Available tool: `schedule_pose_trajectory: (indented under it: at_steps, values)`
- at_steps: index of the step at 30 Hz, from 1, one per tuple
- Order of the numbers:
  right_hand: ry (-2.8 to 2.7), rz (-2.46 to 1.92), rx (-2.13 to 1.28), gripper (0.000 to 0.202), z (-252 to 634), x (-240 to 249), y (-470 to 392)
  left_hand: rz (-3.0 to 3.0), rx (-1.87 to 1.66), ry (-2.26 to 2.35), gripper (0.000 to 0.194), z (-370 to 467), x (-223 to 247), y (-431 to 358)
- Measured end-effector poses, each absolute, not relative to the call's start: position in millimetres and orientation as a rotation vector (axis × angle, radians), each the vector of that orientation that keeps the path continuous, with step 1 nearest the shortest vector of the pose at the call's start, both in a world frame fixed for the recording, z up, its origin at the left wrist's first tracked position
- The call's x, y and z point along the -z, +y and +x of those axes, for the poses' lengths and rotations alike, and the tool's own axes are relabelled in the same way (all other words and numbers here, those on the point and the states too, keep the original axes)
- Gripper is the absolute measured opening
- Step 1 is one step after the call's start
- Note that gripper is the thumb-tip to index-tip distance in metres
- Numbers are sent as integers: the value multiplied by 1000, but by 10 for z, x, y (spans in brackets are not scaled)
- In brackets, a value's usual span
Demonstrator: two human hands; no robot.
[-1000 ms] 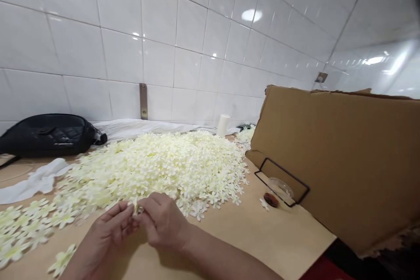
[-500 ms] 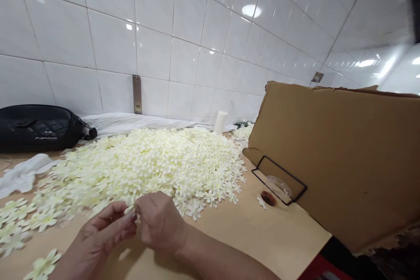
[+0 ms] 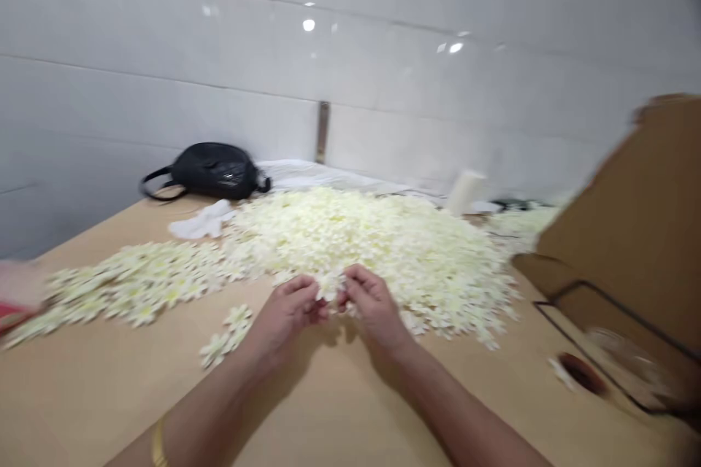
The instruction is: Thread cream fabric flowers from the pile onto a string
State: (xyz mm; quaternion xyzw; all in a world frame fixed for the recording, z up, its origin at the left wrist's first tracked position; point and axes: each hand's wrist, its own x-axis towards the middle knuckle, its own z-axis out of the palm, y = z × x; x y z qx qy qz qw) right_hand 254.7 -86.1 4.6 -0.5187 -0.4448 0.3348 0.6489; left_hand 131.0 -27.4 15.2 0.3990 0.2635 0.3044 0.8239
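Note:
A large heap of cream-white fabric flowers (image 3: 377, 241) covers the middle of the tan table (image 3: 350, 394). My left hand (image 3: 288, 314) and my right hand (image 3: 372, 306) meet at the heap's near edge, fingertips pinched together on one small white flower (image 3: 331, 284). A thinner spread of flowers (image 3: 131, 281) trails off to the left, and a few loose flowers (image 3: 224, 336) lie just left of my left hand. The picture is motion-blurred.
A black bag (image 3: 211, 169) and a white cloth (image 3: 202, 219) lie at the back left by the tiled wall. A cardboard sheet (image 3: 640, 226) stands at the right, with a black wire frame (image 3: 618, 336) and a small dark round object (image 3: 580, 372) before it. A white cylinder (image 3: 465, 193) stands behind the heap.
The view has swung left, so the bag and the left flower spread now show more and the cardboard sits at the far right. Both hands stay pinched together at the heap's edge.

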Motion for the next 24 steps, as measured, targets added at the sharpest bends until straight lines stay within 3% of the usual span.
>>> schedule_pose_trajectory:
  at_steps: [5,13,18,24]
  values:
    - [-907,-1049,-1021,16,2642,-67,-847,903,-725,554,17,1284,-155,-236]
    - [-889,-1105,-956,19,2645,-73,-869,842,-741,544,18,1269,-151,-231]
    - [-1074,-1355,-585,21,2746,-265,-847,794,-767,578,19,1273,-126,-192]
    - [-1377,-1766,209,22,3029,-614,-575,811,-752,585,20,1287,-85,-178]
